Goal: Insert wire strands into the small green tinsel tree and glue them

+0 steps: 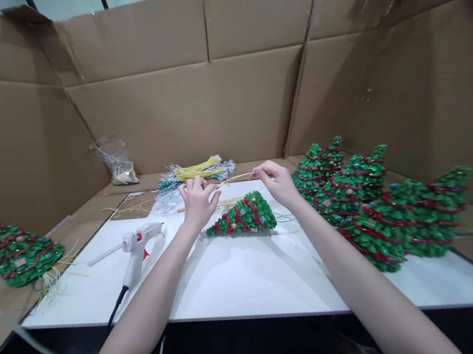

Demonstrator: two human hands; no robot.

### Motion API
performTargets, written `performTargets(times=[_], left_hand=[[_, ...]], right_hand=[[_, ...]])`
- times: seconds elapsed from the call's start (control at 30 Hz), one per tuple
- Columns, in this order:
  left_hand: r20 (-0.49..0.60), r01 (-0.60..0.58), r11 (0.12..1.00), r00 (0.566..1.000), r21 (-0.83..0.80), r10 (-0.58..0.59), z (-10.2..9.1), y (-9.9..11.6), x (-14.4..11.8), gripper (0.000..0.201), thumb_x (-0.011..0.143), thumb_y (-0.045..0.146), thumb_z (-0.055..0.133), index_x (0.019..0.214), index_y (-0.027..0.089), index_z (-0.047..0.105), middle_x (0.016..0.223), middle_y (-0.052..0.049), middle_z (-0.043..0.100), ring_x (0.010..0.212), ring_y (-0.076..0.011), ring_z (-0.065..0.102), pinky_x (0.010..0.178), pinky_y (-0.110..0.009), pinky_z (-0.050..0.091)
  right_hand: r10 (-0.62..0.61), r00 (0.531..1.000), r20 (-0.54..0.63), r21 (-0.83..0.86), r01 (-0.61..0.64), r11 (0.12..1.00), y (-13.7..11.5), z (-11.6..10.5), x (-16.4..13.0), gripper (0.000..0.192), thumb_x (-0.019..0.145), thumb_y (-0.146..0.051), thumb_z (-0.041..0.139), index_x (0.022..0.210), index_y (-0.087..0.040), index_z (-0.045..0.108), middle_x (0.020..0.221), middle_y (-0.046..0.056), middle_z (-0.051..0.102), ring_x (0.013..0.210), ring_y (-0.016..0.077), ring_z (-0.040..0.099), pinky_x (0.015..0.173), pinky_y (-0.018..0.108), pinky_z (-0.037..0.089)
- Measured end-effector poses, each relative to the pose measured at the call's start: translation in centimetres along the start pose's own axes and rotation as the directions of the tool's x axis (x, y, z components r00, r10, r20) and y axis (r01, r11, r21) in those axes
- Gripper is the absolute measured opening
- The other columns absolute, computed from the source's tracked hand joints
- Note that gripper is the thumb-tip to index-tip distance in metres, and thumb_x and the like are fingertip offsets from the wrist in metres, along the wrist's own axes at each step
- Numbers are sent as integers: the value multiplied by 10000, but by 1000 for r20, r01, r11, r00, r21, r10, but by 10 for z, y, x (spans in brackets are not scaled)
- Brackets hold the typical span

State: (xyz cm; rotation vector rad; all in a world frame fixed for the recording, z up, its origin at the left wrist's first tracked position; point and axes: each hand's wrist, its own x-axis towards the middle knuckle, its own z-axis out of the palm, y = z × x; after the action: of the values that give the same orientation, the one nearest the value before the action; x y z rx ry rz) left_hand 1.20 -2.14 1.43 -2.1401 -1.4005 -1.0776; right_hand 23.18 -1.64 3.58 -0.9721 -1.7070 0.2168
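White hot glue gun (136,249) lies left of the small green cone tree with red garland (243,216) on the white desk (247,283). Just behind the tree, left hand (197,199) and right hand (278,182) pinch a thin yellow strip (233,178) in their fingers; I'd keep it taut.

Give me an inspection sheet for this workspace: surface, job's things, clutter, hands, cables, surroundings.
Surface: white board lying on cardboard.
Job's things: thin yellow strand held between both hands; small green tree with red garland lying on its side below them.
Clutter: glue gun at left; bundle of yellow and silver strands behind; pile of trees at right; single tree at far left; clear bag at the back.
Hands: left hand and right hand each pinch the strand.
Cables: black glue gun cord running off the front edge.
Surroundings: cardboard walls on three sides.
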Motion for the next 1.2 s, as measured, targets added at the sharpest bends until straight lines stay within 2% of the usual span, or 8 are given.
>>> performTargets(times=[0.13,0.27,0.43,0.57,0.67,0.83,1.03,1.2], left_hand=[[110,2,999,994,47,-7,-6,-4,4,177,846,308,518,783,217,657,747,-46,625,810,-211,511,780,-376,261],[233,73,997,970,5,-72,-11,-10,3,174,843,314,523,779,217,652,607,-10,636,631,-169,545,697,-313,309],[268,202,961,952,-188,-148,-16,-16,-4,219,816,360,550,693,196,625,626,-7,645,586,-142,559,566,-243,322],[222,308,838,948,-450,-230,-17,-19,-6,280,826,404,520,681,174,587,570,4,608,547,-117,556,568,-219,373],[203,381,658,921,-650,-332,-18,-19,-4,340,826,455,497,672,162,571,549,5,583,498,-100,525,534,-211,391],[305,418,397,898,-817,-317,-20,-17,0,391,812,475,502,616,144,572,515,-13,561,472,-92,491,490,-215,377],[442,463,300,886,-834,-141,-24,-14,-3,285,786,401,567,834,129,635,632,-35,629,556,-112,551,559,-233,433],[482,495,276,868,-824,-117,-22,-9,-6,290,721,335,649,904,110,643,720,-60,664,663,-139,611,666,-264,489]], right_hand=[[-58,998,21,8,58,998,-12,2,5,390,867,-471,453,691,-193,663,727,43,554,725,167,524,643,290,390],[-25,1000,19,51,24,998,-8,3,3,383,855,-483,469,692,-192,657,729,40,560,723,168,527,650,293,395],[31,999,42,120,-36,992,-1,3,-5,383,832,-516,488,718,-186,645,737,39,565,713,164,516,650,289,390],[94,989,111,104,-106,989,-5,-2,-11,426,832,-562,447,784,-200,665,763,36,552,685,156,483,640,285,378],[127,967,221,65,-144,987,-7,-9,-14,473,842,-587,396,873,-213,685,790,39,540,780,177,501,743,300,388],[199,873,445,-52,-197,979,-2,-15,-14,444,813,-586,449,872,-222,697,846,54,588,836,206,506,768,334,390],[309,792,526,-145,-275,950,5,-19,-15,471,718,-579,578,1028,-232,656,984,70,605,765,192,514,692,322,419],[315,796,517,-211,-239,948,13,-18,-17,459,668,-586,620,904,-196,677,832,62,599,706,187,504,641,308,400]])
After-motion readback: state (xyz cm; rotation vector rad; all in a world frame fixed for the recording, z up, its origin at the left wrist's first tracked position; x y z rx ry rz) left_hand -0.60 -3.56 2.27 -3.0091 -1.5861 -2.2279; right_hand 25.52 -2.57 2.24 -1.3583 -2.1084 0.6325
